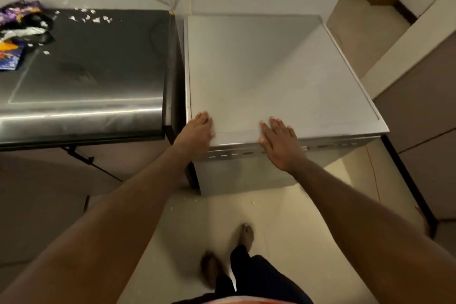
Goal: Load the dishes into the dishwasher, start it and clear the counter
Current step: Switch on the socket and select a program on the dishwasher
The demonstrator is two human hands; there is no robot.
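Dishwasher (pixel 271 69): silver box, flat matte top, slotted front strip; 1 o'clock of centre.
Left hand (pixel 198 131): flat, released, on the top's 7 o'clock corner.
Right hand (pixel 278 142): flat, released, at 6 o'clock edge.
Counter (pixel 98 69): dark steel, 9 o'clock.
Wrappers (pixel 19 32): 10 o'clock.

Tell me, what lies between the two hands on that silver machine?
Nothing. In the head view, the left hand and right hand rest flat on the dishwasher's top, and the silver stretch between them is bare.
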